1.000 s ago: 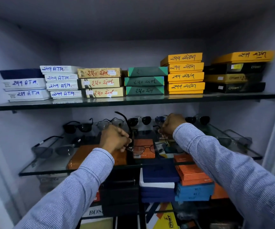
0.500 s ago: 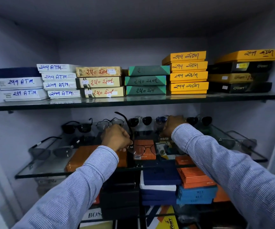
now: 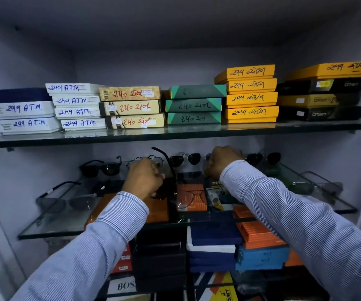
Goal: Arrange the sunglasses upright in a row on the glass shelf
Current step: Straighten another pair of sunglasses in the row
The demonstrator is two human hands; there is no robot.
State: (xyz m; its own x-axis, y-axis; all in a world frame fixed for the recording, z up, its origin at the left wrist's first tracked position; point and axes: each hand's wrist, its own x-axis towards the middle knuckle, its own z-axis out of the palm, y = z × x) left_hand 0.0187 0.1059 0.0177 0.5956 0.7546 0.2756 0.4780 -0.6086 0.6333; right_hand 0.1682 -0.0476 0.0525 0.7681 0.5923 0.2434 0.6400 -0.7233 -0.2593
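Head camera shows your left hand (image 3: 142, 178) closed around a dark pair of glasses (image 3: 168, 177), one arm of it sticking up above your knuckles, over the middle of the glass shelf (image 3: 51, 230). Your right hand (image 3: 220, 161) is curled in a fist at the back of the shelf, near the row of sunglasses; you cannot tell from here what it grips, since the hand hides the pair behind it. Along the back wall a black pair (image 3: 100, 168) and a silver-rimmed pair (image 3: 185, 158) already stand upright, with another dark pair (image 3: 263, 157) to the right. Left to do, by the look of it: a grey pair (image 3: 65, 202) at the left end and a thin-framed pair (image 3: 189, 197) lying toward the front, plus another pair (image 3: 315, 186) at the right end.
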